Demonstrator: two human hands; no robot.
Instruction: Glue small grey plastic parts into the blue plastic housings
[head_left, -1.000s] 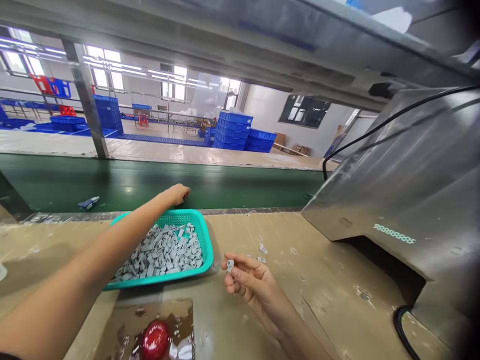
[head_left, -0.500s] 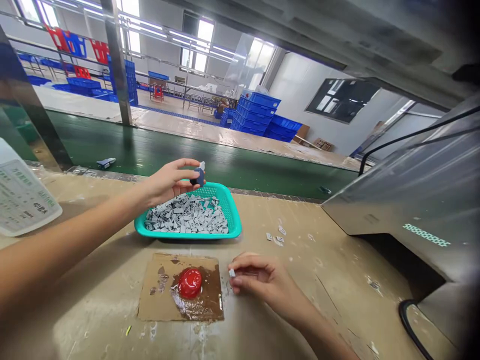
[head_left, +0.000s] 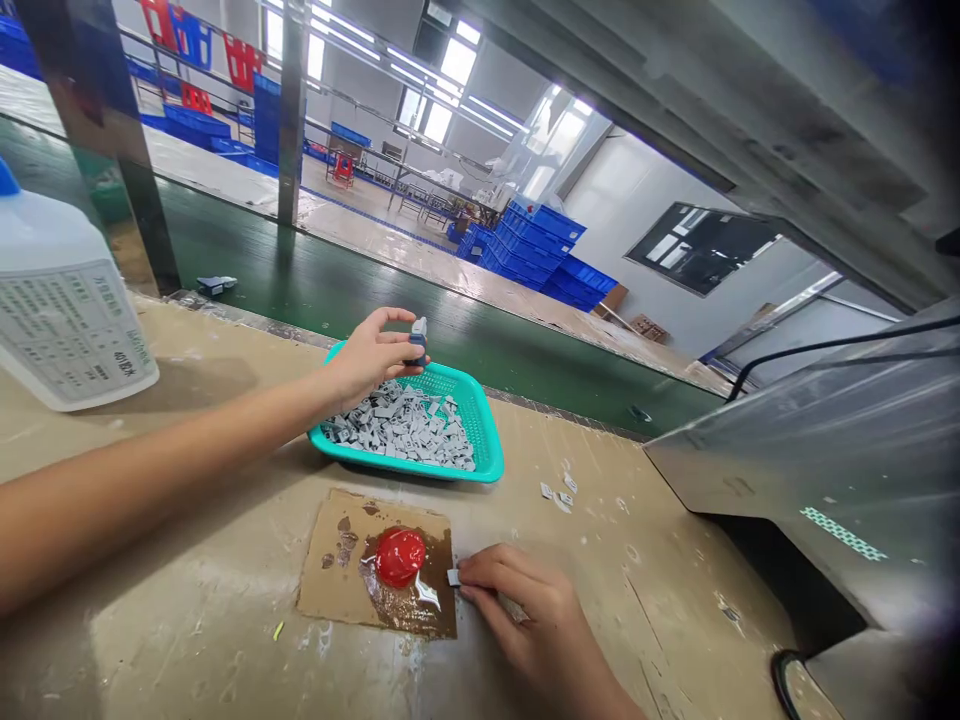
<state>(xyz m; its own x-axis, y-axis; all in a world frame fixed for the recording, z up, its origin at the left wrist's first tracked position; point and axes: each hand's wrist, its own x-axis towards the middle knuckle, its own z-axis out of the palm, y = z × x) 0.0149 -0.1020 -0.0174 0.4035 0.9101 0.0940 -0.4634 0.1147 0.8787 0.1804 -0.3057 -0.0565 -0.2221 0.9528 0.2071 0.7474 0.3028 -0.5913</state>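
My left hand [head_left: 379, 357] grips a small dark blue and grey plastic part [head_left: 418, 340] between thumb and fingers, above the back of a teal basket [head_left: 489, 440]. The basket holds many small light grey plastic pieces [head_left: 405, 425]. My right hand [head_left: 517, 600] pinches one small light grey plastic piece [head_left: 454, 577] at the right edge of a cardboard sheet [head_left: 319, 590]. On that sheet sits a glossy red round thing [head_left: 400, 557], with a wet, shiny brown patch around it.
A large white jug [head_left: 71, 310] with a label stands at the left. Several loose grey pieces [head_left: 564, 496] lie right of the basket. Behind runs a green conveyor belt [head_left: 247, 265] carrying another blue-grey part [head_left: 217, 285]. A metal housing [head_left: 825, 440] rises at the right.
My view has tilted and shifted left. My right hand has brought the grey piece to the cardboard's edge. My left hand still holds the blue-grey part, turned slightly more upright.
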